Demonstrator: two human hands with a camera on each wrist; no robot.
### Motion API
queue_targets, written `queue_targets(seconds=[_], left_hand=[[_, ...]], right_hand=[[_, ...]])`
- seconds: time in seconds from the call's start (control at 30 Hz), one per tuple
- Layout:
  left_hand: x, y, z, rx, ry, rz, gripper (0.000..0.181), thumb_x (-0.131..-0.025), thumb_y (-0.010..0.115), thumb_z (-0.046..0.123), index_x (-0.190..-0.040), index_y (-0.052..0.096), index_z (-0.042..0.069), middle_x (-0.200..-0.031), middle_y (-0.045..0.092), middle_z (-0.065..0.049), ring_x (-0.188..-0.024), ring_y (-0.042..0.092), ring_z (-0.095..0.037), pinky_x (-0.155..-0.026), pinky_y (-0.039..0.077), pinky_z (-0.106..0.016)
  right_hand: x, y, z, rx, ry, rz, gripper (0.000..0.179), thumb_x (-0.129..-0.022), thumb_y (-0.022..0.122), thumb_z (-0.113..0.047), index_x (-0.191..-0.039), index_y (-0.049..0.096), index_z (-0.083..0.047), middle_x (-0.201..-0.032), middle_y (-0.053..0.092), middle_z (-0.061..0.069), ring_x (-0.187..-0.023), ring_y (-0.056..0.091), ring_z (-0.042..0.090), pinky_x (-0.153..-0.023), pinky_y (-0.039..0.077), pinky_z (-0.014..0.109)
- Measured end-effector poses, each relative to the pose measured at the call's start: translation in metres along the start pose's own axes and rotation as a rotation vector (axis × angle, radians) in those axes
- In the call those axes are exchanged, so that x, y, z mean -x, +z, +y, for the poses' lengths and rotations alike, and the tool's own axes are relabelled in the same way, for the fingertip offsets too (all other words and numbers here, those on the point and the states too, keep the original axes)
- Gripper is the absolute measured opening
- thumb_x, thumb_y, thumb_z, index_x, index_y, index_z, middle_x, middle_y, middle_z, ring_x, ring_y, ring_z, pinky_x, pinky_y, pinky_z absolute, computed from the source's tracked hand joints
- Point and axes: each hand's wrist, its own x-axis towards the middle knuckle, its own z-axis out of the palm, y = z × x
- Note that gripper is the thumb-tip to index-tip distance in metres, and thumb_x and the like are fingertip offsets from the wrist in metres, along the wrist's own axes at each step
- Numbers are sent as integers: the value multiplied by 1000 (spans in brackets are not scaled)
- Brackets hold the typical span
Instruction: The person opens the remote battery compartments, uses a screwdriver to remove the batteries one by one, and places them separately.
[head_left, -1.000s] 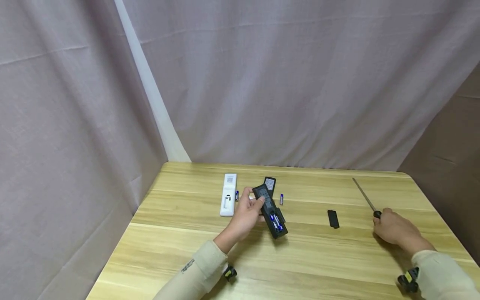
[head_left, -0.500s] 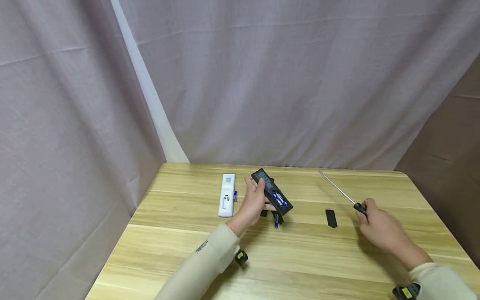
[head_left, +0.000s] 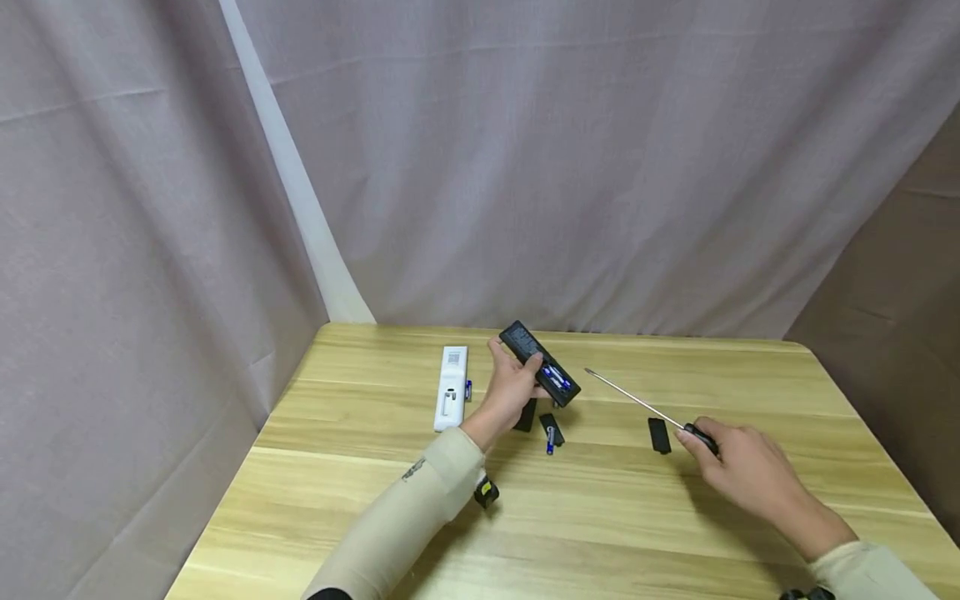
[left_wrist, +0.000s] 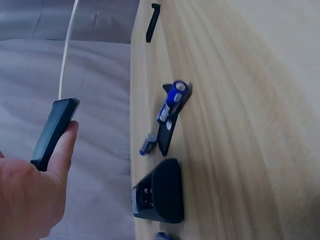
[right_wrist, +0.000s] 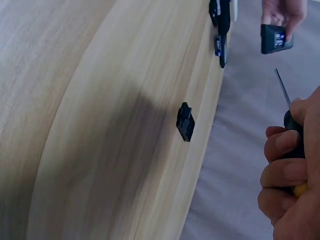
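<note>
My left hand (head_left: 512, 387) holds a black remote control (head_left: 521, 337) above the table, tilted, its battery bay uncovered. Blue-and-white batteries (head_left: 556, 377) sit inside that bay. The right hand (head_left: 753, 467) grips the black handle of a screwdriver (head_left: 637, 402), its metal shaft pointing left toward the remote; a gap separates the tip from it in the right wrist view. Below the left hand, a black battery cover (head_left: 552, 422) lies on the table with a loose battery (left_wrist: 172, 102) on it. Another loose battery (left_wrist: 148, 144) lies close by.
A second black remote (left_wrist: 167, 192) lies partly hidden under the left hand in the head view. To its left rests a white remote (head_left: 450, 387) with an open bay, a battery (head_left: 468, 390) beside it. Another black cover (head_left: 659, 435) lies near the right hand. Curtains (head_left: 525, 167) enclose the table.
The right hand has brought the screwdriver leftward, toward the held remote. My left hand has raised and turned the remote, uncovering the view of the cover and battery below it.
</note>
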Motion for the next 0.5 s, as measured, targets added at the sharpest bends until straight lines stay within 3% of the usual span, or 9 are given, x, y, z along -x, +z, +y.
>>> queue_targets(seconds=[0.13, 0.3, 0.5], left_hand=[[-5, 0, -2, -7, 21, 33, 55, -112, 49, 6, -150, 12, 20, -133, 66, -39, -112, 75, -49, -80, 70, -48], [-8, 1, -2, -47, 31, 45, 54, -112, 51, 9, -149, 14, 20, -130, 70, -34, -105, 79, -41, -75, 70, -39], [-7, 4, -2, -62, 30, 37, 52, -112, 51, 10, -148, 16, 22, -133, 69, -31, -107, 79, -39, -84, 70, -46]], right_hand=[[3, -1, -5, -6, -35, -4, 41, -105, 69, -35, -73, 45, -27, -59, 29, -14, -51, 29, 2, -49, 21, 22], [4, -1, -10, -24, -39, -32, 38, -106, 68, -35, -75, 47, -27, -60, 30, -15, -51, 29, 1, -47, 22, 21], [3, -5, -15, -8, -50, -25, 37, -105, 70, -35, -76, 48, -27, -59, 30, -14, -51, 30, 2, -47, 23, 21]])
